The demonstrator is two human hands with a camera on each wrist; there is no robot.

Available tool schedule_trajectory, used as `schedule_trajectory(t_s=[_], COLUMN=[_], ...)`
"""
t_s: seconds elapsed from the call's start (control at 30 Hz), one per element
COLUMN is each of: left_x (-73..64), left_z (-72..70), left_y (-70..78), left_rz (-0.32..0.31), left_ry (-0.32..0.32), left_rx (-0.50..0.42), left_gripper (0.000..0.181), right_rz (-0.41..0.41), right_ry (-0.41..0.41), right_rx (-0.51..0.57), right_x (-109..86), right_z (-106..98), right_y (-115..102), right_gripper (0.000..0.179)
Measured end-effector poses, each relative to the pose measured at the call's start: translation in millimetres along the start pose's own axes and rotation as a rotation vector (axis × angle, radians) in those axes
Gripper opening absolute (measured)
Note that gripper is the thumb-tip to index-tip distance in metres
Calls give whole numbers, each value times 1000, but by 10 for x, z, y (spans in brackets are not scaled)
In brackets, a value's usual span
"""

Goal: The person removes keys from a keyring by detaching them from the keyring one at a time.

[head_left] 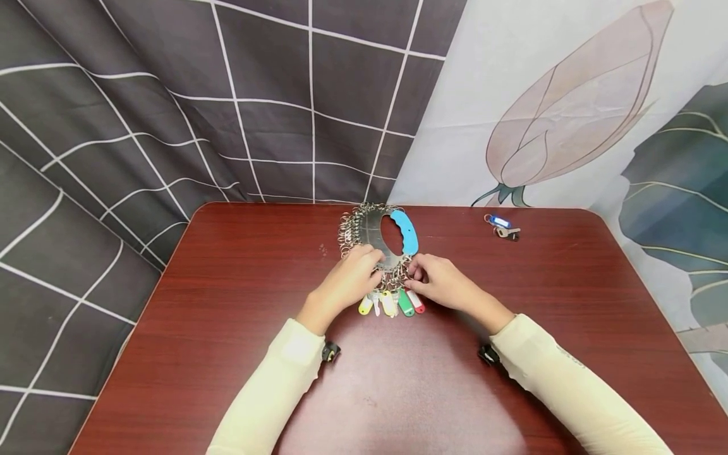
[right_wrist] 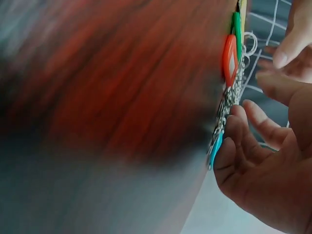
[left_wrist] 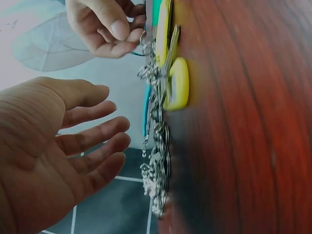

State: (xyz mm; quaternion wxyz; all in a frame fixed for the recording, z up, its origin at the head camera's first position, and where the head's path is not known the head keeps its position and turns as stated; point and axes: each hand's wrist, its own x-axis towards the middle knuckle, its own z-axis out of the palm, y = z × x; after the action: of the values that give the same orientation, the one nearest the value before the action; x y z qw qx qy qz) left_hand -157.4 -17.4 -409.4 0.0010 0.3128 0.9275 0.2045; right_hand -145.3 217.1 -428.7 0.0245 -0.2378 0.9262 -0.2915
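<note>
A key holder, a curved metal plate (head_left: 372, 229) with a blue handle (head_left: 406, 232), lies at the table's back edge. Many small rings hang round its rim. Along its near side are yellow tags (left_wrist: 178, 84), a green tag (head_left: 406, 303), a red tag (right_wrist: 230, 59) and keys (head_left: 376, 304). My left hand (head_left: 354, 275) hovers at the left of the rings, fingers loosely bent, nothing in its grasp. On the other side, my right hand (head_left: 440, 279) has its fingertips close by the rings near the handle's lower end; thumb and forefinger stand apart in the right wrist view.
Farther right on the brown table (head_left: 569, 303) lies a loose key (head_left: 506, 233) with a blue tag (head_left: 500, 222). A dark grid-patterned curtain (head_left: 267, 69) and a pale curtain with a printed flower (head_left: 569, 107) hang directly behind the table.
</note>
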Motion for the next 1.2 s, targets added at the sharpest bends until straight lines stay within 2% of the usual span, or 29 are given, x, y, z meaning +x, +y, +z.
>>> schedule_trajectory(t_s=[0.27,0.47,0.67,0.8,1.07,1.2], left_x=[91,131,171,191,246,271], left_z=[73,100,167,196,255,273], left_y=[97,155,167,177,177,183], left_rz=[-22,-40,7,16,61,58], left_ry=[-47,-98,-99,-103,-96,-96], left_rx=[-24,-32,-24,-56,-121,-154], left_gripper=[19,14,6,6,8,8], right_rz=[6,13,-6,-14,30,53], right_ry=[-84,-108,-94,-71,-45,-42], right_rx=[-57,-90,-124,-113,-87,-72], right_x=[30,62,84,86,76,65], right_z=[83,94,73,54,-7,-34], right_y=[-37,-64,-58,-44,-27,-28], right_gripper=[22,19,12,10,9,7])
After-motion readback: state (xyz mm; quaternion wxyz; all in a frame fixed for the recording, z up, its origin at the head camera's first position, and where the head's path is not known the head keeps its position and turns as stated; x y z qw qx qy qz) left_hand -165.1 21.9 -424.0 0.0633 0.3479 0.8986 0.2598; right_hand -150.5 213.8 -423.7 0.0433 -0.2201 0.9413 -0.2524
